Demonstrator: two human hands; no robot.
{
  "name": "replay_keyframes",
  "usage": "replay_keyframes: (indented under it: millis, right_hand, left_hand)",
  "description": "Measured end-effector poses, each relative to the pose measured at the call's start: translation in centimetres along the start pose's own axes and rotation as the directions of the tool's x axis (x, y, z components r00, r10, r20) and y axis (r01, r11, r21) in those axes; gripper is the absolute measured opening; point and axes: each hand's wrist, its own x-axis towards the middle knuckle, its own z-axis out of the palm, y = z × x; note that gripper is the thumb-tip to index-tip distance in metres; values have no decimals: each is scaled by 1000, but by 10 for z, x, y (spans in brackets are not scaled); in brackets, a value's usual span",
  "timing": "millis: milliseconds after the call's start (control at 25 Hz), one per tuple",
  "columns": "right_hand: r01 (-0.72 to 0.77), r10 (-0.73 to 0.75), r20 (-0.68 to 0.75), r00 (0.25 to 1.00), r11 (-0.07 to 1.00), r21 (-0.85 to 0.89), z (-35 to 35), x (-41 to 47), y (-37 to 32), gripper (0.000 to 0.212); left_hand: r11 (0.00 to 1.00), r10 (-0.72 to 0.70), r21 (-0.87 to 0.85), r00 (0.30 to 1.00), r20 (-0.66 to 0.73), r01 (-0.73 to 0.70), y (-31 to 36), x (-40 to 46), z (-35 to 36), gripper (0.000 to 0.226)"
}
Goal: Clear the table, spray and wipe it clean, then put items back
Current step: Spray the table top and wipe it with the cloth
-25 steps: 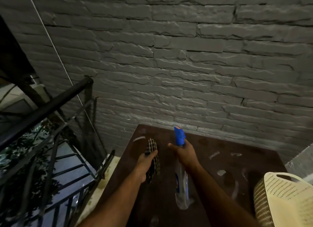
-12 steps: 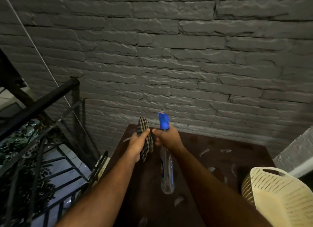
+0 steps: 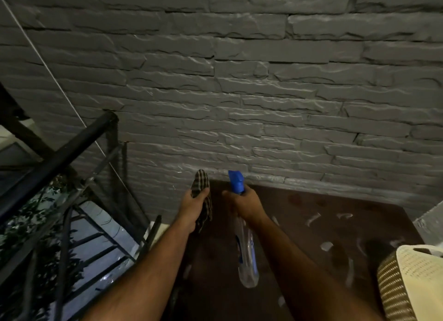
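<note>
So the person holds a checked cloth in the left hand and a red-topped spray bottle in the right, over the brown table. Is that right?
Nearly. The head view shows the spray bottle has a blue top, not red. The rest holds: left hand grips the checked cloth, right hand grips the bottle, over the brown table.

Scene was dim, night-like, grainy. Light raked across the wall (image 3: 263,93) from the camera side, picking out the stone ridges as pale highlights. Counter (image 3: 311,224) read dark brown with pale streaks catching light. Forearms cast soft shadow beneath. Railing (image 3: 55,157) was near-black; the ground beyond it glowed bluish. Wide-angle bowing showed at the edges. Bottle (image 3: 247,256) was slightly blurred.
</note>
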Motion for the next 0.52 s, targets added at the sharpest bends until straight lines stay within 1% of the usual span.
replay_keyframes:
  millis: [120, 200, 280, 360, 520]
  right_hand:
    - [-32, 31, -27, 999, 999, -11, 27, 18, 6, 17]
    - [-59, 56, -41, 998, 997, -56, 42, 29, 13, 17]
    - [-100, 93, -65, 994, 989, -112, 51, 39, 20, 18]
    - [-148, 139, -75, 987, 980, -129, 55, 48, 27, 18]
    - [-178, 167, -73, 983, 968, -175, 57, 71, 32, 17]
  left_hand:
    - [991, 7, 131, 999, -34, -3, -5, 36, -37, 43]
    - [978, -3, 209, 998, -70, 18, -12, 62, -59, 47]
    - [967, -17, 252, 995, -99, 42, -21, 85, -76, 53]
    - [973, -32, 222, 993, -114, 57, -28, 98, -85, 59]
    - [989, -74, 114, 979, -192, 97, -31, 107, -90, 55]
